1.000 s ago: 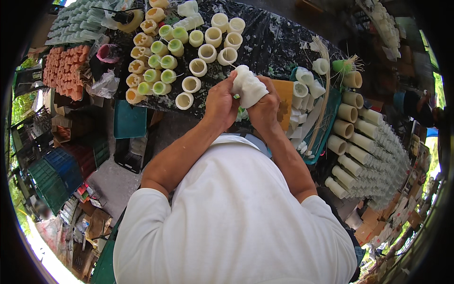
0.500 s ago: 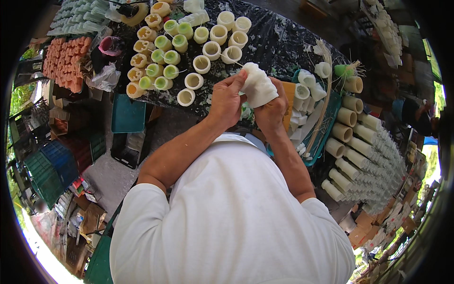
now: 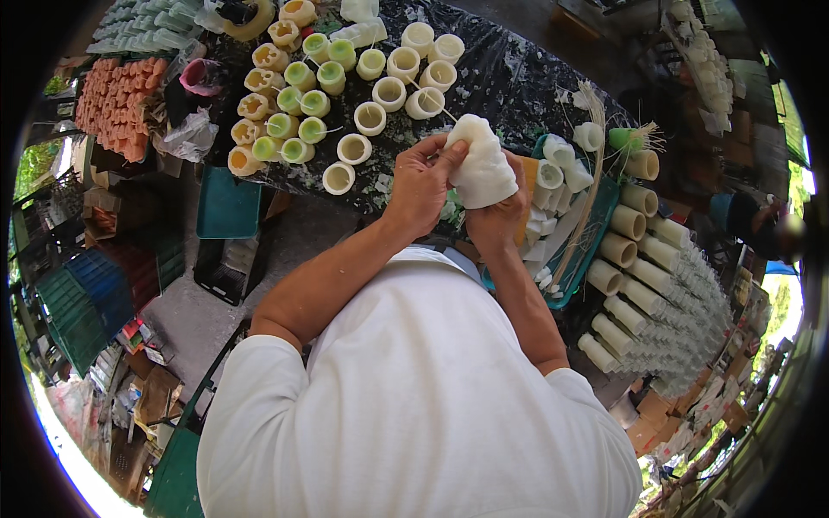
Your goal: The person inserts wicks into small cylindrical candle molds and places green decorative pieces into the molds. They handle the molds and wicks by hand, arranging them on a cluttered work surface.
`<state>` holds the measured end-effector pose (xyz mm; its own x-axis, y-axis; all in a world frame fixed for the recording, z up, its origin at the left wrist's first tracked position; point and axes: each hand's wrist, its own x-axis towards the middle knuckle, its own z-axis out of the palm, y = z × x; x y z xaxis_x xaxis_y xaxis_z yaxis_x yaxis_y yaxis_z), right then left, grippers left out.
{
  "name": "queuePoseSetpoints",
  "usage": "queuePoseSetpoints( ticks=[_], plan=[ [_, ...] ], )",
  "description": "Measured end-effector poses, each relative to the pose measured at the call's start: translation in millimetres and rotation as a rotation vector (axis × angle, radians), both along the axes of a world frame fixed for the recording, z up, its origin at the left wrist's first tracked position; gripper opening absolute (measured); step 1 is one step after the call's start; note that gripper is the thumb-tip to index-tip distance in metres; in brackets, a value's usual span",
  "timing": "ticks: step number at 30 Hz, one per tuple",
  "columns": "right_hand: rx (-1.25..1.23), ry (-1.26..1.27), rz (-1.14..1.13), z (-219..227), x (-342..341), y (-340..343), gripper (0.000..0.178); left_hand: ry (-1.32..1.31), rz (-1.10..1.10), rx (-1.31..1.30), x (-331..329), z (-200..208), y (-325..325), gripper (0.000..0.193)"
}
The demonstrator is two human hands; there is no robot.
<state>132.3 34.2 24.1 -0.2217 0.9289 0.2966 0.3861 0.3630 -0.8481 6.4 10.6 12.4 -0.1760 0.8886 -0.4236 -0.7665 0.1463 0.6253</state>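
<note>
Between my two hands, just off the table's near edge, is a lumpy white wax candle (image 3: 484,173) with a thin wick at its upper end. My left hand (image 3: 421,186) pinches its upper left side, thumb pressed on the face turned to me. My right hand (image 3: 501,216) is wrapped round its lower right side, with some fingers hidden behind the wax. Past my left hand, round cream wax cups (image 3: 370,119) stand on the table, some with wicks lying out of them.
Green-filled cups (image 3: 299,76) and scalloped yellow cups (image 3: 253,107) stand farther left on the black-covered table (image 3: 505,65). Right of my hands sits a teal tray (image 3: 596,226) with white wax pieces and long wicks. Stacked cream tubes (image 3: 618,249) lie beyond it. A teal crate (image 3: 228,205) is at lower left.
The candle has turned a little in my hands, showing more of its broad face. My left thumb now lies across its upper face. Both hands have shifted slightly.
</note>
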Motion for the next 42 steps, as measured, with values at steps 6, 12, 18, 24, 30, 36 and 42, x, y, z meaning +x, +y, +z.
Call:
queuePoseSetpoints(
  ticks=[6, 12, 18, 24, 30, 36, 42],
  plan=[
    [-0.144, 0.26, -0.002, -13.7, -0.7, 4.0, 0.033, 0.034, 0.018, 0.032, -2.5, 9.3, -2.6, 0.025],
    [-0.207, 0.214, 0.035, -14.4, 2.0, 9.6, 0.033, 0.087, -0.05, 0.005, -7.1, 2.1, -4.7, 0.024],
    [-0.058, -0.02, 0.022, -7.1, 3.1, 12.2, 0.033, 0.183, -0.02, 0.066, -0.2, -1.3, -7.4, 0.021],
    [-0.254, 0.187, 0.03, -1.2, 15.4, -6.0, 0.043, 0.143, 0.11, 0.156, -15.4, -9.3, -3.5, 0.037],
    [-0.517, 0.391, 0.198, -8.3, 58.8, -16.3, 0.043, 0.138, 0.087, 0.076, -21.9, 4.1, -5.0, 0.039],
    [-0.751, 0.546, 0.186, -22.8, 67.0, -19.3, 0.027, 0.132, 0.063, 0.056, -23.7, -5.5, -14.9, 0.033],
    [-1.055, 0.555, 0.163, -22.8, 60.2, -20.4, 0.012, 0.14, 0.059, -0.082, -33.8, -50.8, -28.1, 0.03]
  ],
)
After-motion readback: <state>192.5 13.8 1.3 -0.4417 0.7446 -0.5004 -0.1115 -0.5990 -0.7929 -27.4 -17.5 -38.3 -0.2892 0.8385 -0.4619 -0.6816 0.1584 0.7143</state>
